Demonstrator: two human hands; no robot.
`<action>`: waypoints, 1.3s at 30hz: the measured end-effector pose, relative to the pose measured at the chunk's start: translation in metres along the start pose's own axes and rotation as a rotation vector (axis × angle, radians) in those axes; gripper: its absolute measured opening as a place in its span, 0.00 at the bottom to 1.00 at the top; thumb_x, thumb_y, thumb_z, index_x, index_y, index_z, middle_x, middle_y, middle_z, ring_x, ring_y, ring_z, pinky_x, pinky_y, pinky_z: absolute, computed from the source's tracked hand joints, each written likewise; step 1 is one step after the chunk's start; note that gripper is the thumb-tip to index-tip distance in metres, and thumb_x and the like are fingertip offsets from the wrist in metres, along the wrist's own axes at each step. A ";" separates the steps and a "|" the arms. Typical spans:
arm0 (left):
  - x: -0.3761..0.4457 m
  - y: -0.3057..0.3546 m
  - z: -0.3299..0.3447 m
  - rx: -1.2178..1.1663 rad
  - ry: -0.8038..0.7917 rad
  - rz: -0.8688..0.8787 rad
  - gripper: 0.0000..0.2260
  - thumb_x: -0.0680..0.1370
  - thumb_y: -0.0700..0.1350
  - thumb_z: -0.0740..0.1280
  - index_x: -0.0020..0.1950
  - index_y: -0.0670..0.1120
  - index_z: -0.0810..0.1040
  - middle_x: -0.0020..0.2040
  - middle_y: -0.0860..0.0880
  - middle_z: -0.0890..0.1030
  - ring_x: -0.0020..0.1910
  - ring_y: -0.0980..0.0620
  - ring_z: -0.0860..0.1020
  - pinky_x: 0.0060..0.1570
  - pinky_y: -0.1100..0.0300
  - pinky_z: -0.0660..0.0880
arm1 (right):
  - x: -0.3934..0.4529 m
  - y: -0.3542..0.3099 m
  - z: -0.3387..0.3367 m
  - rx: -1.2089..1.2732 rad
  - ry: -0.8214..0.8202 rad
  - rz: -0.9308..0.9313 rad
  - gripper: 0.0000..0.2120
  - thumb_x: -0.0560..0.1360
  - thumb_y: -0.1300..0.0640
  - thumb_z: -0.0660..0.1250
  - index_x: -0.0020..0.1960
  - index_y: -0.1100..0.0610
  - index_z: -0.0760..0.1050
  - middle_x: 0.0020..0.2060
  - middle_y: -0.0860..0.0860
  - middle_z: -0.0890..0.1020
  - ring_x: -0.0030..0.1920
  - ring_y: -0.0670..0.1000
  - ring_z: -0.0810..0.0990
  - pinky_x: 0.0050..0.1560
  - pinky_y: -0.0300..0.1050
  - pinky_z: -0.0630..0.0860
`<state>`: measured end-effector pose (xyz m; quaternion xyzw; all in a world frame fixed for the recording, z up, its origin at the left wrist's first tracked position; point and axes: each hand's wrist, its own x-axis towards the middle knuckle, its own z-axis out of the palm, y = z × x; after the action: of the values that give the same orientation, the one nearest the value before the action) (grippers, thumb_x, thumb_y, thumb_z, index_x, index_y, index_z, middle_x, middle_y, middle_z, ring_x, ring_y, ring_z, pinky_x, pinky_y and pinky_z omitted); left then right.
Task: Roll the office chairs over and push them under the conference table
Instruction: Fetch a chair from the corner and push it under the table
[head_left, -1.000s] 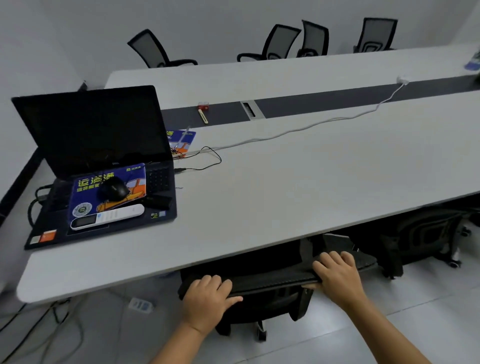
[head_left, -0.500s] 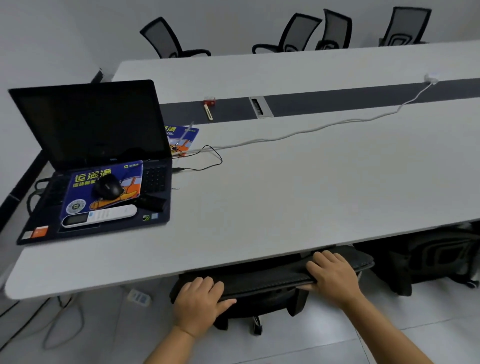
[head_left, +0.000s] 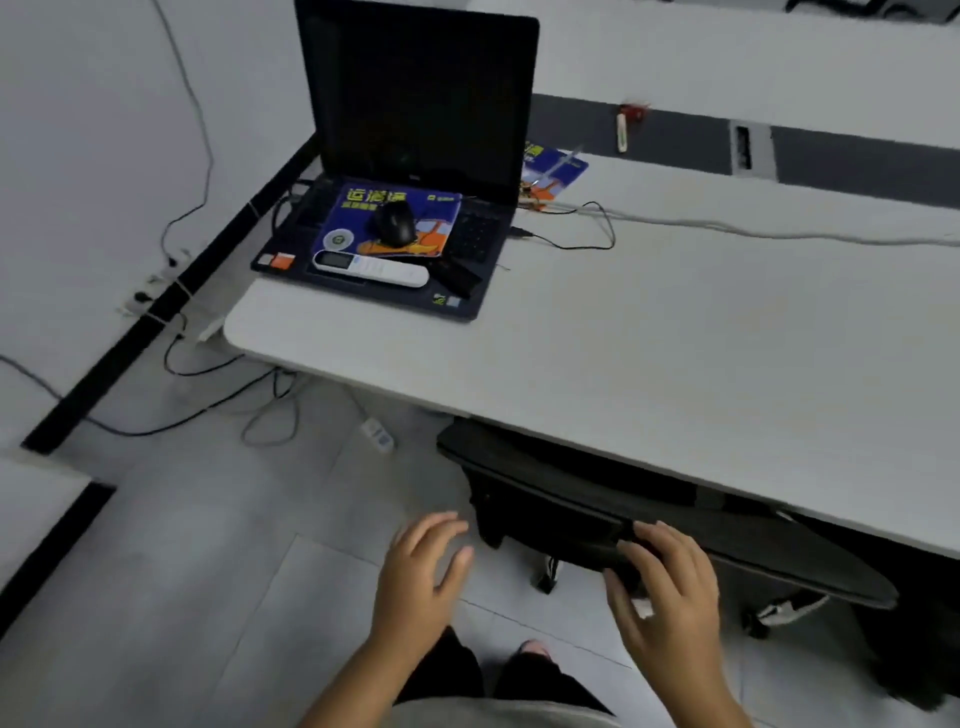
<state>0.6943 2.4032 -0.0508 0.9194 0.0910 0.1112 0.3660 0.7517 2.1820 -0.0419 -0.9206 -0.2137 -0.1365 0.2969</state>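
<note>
So the black office chair (head_left: 597, 499) is tucked under the white worktop (head_left: 649, 353), only its backrest top poking out. Left hand (head_left: 423, 577) hangs off it over the floor, grip released, fingers loose. Right hand (head_left: 670, 587) has straight fingertips on the backrest edge, not clenched. An open laptop (head_left: 410, 156) sits on the worktop corner.

The blue mouse pad (head_left: 395, 221) on the laptop (head_left: 415, 171) bears yellow Chinese characters (too blurred to read).
</note>
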 end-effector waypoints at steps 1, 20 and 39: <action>-0.019 -0.008 -0.004 -0.087 0.008 -0.167 0.22 0.77 0.59 0.55 0.52 0.43 0.79 0.49 0.54 0.78 0.51 0.59 0.71 0.53 0.74 0.64 | -0.003 -0.013 0.008 0.067 -0.063 -0.017 0.13 0.77 0.46 0.54 0.47 0.55 0.71 0.45 0.57 0.81 0.53 0.54 0.73 0.57 0.47 0.67; -0.079 -0.243 -0.255 -0.499 0.633 -0.914 0.13 0.77 0.37 0.61 0.61 0.44 0.70 0.54 0.50 0.74 0.52 0.54 0.73 0.40 0.80 0.68 | 0.112 -0.318 0.260 0.443 -0.989 0.087 0.13 0.72 0.61 0.67 0.55 0.54 0.70 0.49 0.53 0.72 0.50 0.51 0.73 0.50 0.37 0.65; 0.193 -0.513 -0.461 -0.558 0.575 -0.927 0.16 0.77 0.37 0.59 0.65 0.40 0.67 0.58 0.44 0.72 0.55 0.48 0.71 0.59 0.51 0.68 | 0.391 -0.485 0.496 0.616 -0.884 0.367 0.15 0.74 0.62 0.63 0.60 0.56 0.69 0.54 0.52 0.73 0.55 0.53 0.73 0.57 0.49 0.71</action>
<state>0.7103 3.1187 -0.0536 0.5866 0.5442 0.2037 0.5642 0.9244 2.9599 -0.0471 -0.7832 -0.1843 0.3841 0.4529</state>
